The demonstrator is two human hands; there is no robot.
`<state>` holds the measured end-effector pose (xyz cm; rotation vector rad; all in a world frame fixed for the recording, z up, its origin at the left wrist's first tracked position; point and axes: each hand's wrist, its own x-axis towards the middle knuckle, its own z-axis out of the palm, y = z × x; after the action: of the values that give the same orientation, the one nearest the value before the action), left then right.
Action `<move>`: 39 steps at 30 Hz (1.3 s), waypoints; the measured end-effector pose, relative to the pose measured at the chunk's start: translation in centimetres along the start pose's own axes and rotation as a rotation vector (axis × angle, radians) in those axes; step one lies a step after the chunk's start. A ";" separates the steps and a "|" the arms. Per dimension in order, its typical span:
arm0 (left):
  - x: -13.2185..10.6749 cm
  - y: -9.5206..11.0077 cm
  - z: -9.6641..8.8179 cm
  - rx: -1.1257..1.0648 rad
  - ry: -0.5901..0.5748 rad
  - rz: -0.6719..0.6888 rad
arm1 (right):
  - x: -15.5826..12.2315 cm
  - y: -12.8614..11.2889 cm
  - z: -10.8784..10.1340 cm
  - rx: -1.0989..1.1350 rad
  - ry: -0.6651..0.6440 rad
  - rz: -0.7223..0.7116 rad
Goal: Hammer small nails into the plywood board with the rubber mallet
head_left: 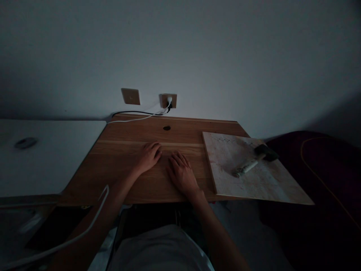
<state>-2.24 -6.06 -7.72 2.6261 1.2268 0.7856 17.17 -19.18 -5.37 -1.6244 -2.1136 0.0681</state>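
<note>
My left hand rests palm down on the wooden desk, fingers stretched out and holding nothing. Just to its right, my right hand lies flat on the same wood with its fingers apart and nothing in them. A small gap separates the two hands. Right of my right hand is a pale, stained board, which overhangs the desk's right side. On that board lies a hammer with a dark, blocky head and a light, worn handle; neither hand touches it.
A white surface adjoins the desk on the left, with a small dark oval thing on it. White and black cables run to a wall socket. A white cable crosses before my left forearm. Dark red fabric bulges at right.
</note>
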 end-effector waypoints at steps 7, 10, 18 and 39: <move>0.0 0.1 -0.2 0.028 -0.015 0.006 | 0.0 0.0 0.0 0.000 0.007 -0.004; 0.0 0.1 -0.2 0.025 -0.017 0.009 | -0.1 0.0 -0.1 0.005 0.008 -0.004; 0.0 0.2 -0.2 -0.029 0.003 -0.004 | -0.1 0.1 0.0 0.014 0.009 -0.011; 0.4 0.8 0.1 -0.402 0.347 -0.269 | 0.0 0.3 3.6 -0.046 0.165 -0.041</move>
<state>-1.44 -6.26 -7.42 2.0132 1.2982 1.3116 16.07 -18.22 -8.64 -1.5552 -2.0347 -0.1255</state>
